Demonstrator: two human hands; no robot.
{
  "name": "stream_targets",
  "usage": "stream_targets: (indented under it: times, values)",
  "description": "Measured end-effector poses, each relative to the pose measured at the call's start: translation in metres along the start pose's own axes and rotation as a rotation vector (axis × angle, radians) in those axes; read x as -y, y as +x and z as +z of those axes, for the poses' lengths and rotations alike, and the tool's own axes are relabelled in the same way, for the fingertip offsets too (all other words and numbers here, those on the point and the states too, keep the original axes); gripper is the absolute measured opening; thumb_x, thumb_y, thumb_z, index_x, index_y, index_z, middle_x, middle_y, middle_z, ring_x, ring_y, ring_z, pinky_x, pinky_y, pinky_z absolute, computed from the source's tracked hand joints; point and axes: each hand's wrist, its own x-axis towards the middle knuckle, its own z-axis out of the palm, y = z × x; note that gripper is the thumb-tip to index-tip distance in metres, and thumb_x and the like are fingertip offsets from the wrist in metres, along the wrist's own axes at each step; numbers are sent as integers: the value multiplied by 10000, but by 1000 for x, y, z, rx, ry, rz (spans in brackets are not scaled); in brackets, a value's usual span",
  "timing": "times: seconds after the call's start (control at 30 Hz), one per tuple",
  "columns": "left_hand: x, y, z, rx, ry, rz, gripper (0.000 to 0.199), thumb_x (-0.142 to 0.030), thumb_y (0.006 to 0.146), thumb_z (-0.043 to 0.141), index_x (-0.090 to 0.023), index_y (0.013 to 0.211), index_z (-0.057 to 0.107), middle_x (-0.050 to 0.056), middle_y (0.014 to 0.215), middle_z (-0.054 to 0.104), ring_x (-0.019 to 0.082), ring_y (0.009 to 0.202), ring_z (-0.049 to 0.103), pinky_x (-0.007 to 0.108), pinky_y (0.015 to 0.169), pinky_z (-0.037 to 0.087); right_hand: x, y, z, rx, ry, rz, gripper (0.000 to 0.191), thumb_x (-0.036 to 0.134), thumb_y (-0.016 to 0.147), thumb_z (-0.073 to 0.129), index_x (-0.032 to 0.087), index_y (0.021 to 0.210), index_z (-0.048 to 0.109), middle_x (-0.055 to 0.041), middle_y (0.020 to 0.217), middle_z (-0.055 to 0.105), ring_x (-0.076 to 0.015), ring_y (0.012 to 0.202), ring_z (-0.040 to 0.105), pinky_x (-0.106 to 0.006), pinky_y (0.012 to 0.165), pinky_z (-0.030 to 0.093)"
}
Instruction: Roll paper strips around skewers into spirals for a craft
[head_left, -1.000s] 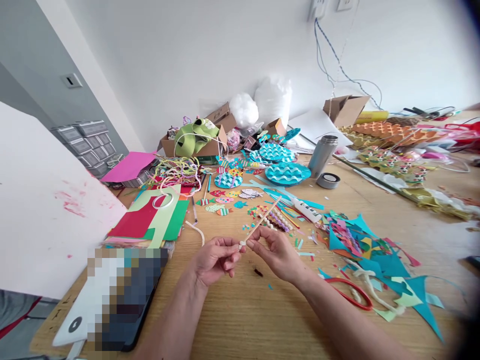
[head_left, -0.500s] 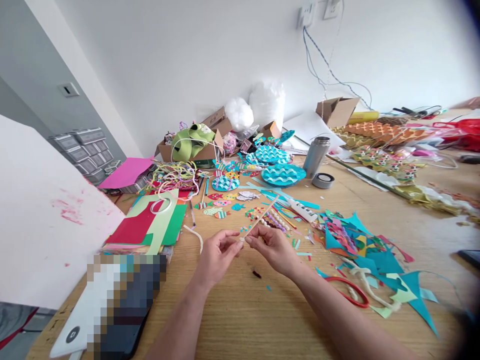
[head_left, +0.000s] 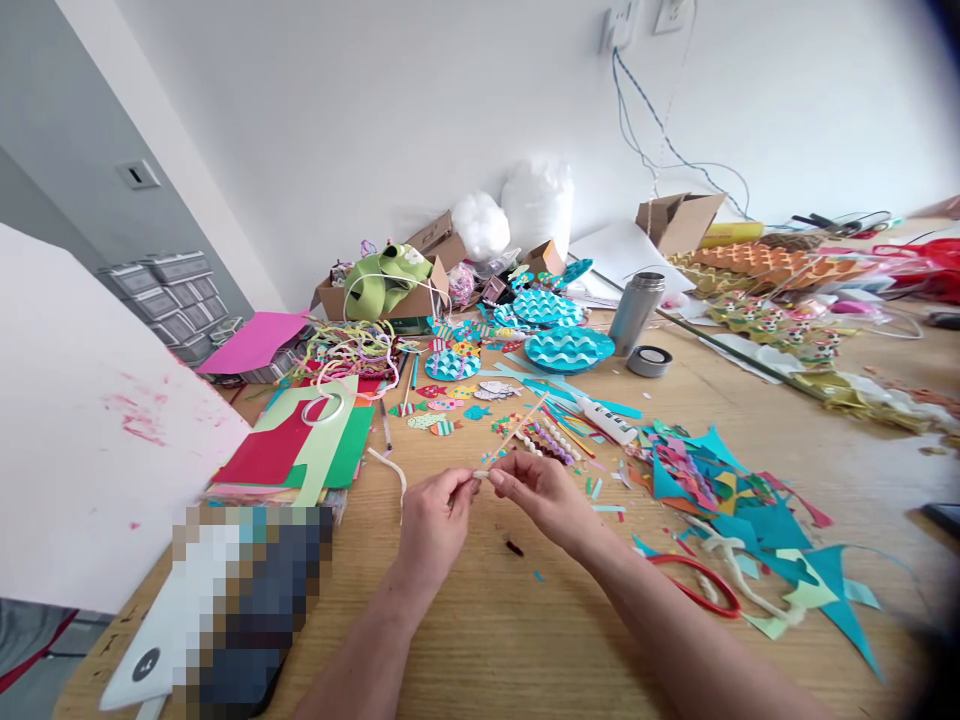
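Both hands meet above the wooden table (head_left: 480,640), fingertips nearly touching. A narrow pale paper strip (head_left: 523,424) slants up and away from them, its far end free. My left hand (head_left: 435,520) is closed in a pinch on the near end, where a small whitish bit shows at the fingertips. My right hand (head_left: 546,498) pinches the strip right beside it, thumb against forefinger. The fingers partly hide how the near end is folded or rolled. Beyond the hands lie paper fish (head_left: 446,428) and braided purple and cream cords (head_left: 551,440).
A glue bottle (head_left: 609,422), a steel flask (head_left: 637,312) and its lid (head_left: 649,361) stand further back. Teal paper scraps (head_left: 765,530) and a red ring (head_left: 694,585) lie right. Coloured sheets (head_left: 262,450), a phone (head_left: 247,640) and a white board (head_left: 112,430) are left.
The strip has turned and now looks thinner. My left hand has rolled over, showing more of its back, and its fingers are closer together. The view has shifted slightly.
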Motion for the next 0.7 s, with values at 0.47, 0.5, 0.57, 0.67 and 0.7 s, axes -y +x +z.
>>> stream_targets:
  times: [0.47,0.5,0.57,0.67,0.7]
  values:
    - [-6,5,-5,308,-799,-452,213,-318,731,601,-106,748,609,10,580,572,99,475,521,230,473,459,5,-3,3,-27,-127,-43,195,298,819,512,149,707,570,-33,687,609,-148,653,538,-260,624,414]
    - [-5,5,-6,334,-857,-487,216,-316,723,612,-102,750,611,3,571,563,88,456,505,224,458,453,5,-4,3,-23,-131,-49,193,294,819,513,149,705,568,-33,686,608,-148,653,538,-259,624,414]
    - [-5,6,-7,387,-938,-536,217,-312,714,627,-97,745,616,-10,551,544,68,417,473,212,435,443,5,-4,2,-11,-134,-62,189,292,820,518,149,706,567,-33,687,606,-148,655,537,-257,623,416]
    - [-3,7,-9,451,-1020,-586,208,-300,702,646,-96,735,625,-26,529,518,43,376,430,198,409,426,4,-3,0,10,-141,-88,190,300,822,523,152,712,571,-32,693,605,-148,662,533,-256,627,417]
    - [-2,7,-10,474,-1044,-601,203,-294,699,650,-96,734,628,-29,525,512,38,369,418,194,401,419,4,-3,-1,17,-141,-96,194,306,824,525,154,714,573,-32,695,605,-148,665,531,-256,629,416]
